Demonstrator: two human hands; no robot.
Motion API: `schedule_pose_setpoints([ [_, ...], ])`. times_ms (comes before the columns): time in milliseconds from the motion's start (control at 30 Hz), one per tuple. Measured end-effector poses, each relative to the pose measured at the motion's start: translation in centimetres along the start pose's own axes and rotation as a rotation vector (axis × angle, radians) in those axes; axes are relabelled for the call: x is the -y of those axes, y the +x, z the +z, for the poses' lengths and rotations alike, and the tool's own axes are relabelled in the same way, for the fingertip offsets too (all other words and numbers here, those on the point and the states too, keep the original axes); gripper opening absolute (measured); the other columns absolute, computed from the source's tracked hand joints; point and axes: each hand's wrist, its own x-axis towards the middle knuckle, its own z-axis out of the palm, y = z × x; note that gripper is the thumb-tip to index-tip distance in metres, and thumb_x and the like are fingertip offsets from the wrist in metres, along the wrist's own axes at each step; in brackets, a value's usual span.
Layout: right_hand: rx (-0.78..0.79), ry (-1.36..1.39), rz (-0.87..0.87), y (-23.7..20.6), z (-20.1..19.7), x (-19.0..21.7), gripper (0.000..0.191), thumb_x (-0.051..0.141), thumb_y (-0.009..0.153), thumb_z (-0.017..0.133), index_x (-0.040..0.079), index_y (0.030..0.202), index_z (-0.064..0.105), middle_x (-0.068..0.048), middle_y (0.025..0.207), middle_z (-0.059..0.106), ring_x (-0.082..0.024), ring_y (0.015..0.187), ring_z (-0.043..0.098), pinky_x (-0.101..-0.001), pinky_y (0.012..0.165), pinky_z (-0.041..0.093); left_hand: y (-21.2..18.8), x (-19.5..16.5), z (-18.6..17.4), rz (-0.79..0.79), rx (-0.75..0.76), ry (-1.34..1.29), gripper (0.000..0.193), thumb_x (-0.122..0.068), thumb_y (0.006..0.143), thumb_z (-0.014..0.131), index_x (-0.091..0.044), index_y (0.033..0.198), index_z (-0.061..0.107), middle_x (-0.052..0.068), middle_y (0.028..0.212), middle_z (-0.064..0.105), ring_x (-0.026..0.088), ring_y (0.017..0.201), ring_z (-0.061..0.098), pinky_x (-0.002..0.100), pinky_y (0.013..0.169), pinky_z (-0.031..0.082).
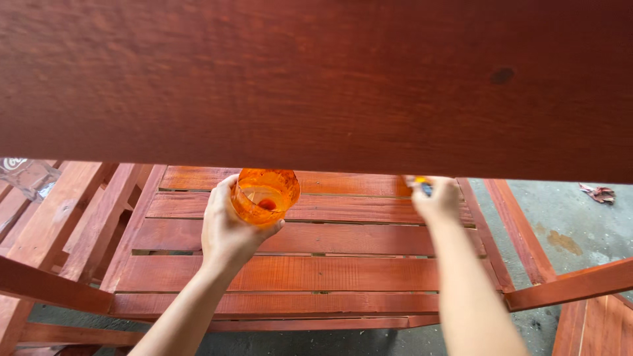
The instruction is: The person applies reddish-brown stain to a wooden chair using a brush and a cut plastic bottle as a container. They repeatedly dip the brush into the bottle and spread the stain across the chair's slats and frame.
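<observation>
- Left hand [227, 227]: wrapped around one orange translucent cup [265, 195], held tilted over the slatted seat [290, 273], near the seat's far edge and left of its middle. A shallow pool of orange-red liquid lies inside the cup.
- Right hand [438, 201]: closed on one small tool with a yellow and dark handle [422, 185], of which only the end shows. The rest is hidden behind the broad plank [316, 79]. The hand is above the seat's far right corner.
- Broad plank: one, red-brown, spanning the upper half of the view from edge to edge, with one dark knot near its right end.
- Slatted seat: six red-stained slats can be counted, running left to right, with narrow gaps between them.
- Armrests: two, one angled rail at the seat's left edge [53, 287] and one at its right edge [573, 283].
- Clear plastic package [26, 175]: one, crumpled, with a small printed label, beyond the seat's far left corner.
- Dry leaf [599, 193]: one, on the concrete floor [573, 224], well to the right of the seat.
</observation>
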Motion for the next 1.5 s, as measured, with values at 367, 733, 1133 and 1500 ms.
schedule_pose_setpoints([
  [367,-0.123,0.149,-0.296,-0.7,0.9,-2.5,0.02,0.017,0.084,0.073,0.011,0.101,0.083,-0.014,0.088,0.078,-0.027,0.078,0.077,-0.0381,0.073,0.06,-0.8,-2.3,2.4,0.049,0.005,0.007,0.088,-0.02,0.051,0.098,-0.006,0.128,0.056,0.013,0.124,0.064,0.031,0.117,0.061,0.041,0.098,0.05],
  [733,-0.19,0.17,-0.328,-1.6,3.8,4.9,0.023,0.018,0.08,0.079,0.007,0.1,0.075,-0.016,0.101,0.076,-0.034,0.09,0.071,-0.0466,0.077,0.057,-0.3,-2.0,-0.1,-0.007,-0.019,-0.006,0.084,-0.02,0.053,0.096,-0.006,0.125,0.057,0.012,0.12,0.063,0.029,0.115,0.062,0.041,0.098,0.051],
  [1133,0.286,0.605,-0.541,-8.7,11.5,31.0,0.022,0.01,0.084,0.072,0.024,0.099,0.081,-0.006,0.109,0.079,-0.021,0.096,0.077,-0.0356,0.082,0.062,-2.6,3.0,-10.7,-0.153,-0.264,0.068,0.09,-0.02,0.052,0.096,-0.001,0.13,0.055,0.015,0.122,0.063,0.028,0.114,0.063,0.039,0.097,0.052],
  [1500,-0.077,0.286,-0.216,-6.0,6.0,15.1,0.026,0.011,0.084,0.076,0.023,0.105,0.082,-0.006,0.117,0.076,-0.025,0.101,0.075,-0.0337,0.086,0.058,-3.4,4.5,-13.1,-0.213,-0.232,0.108,0.094,-0.023,0.051,0.097,-0.003,0.132,0.054,0.015,0.121,0.061,0.03,0.115,0.061,0.04,0.099,0.051],
])
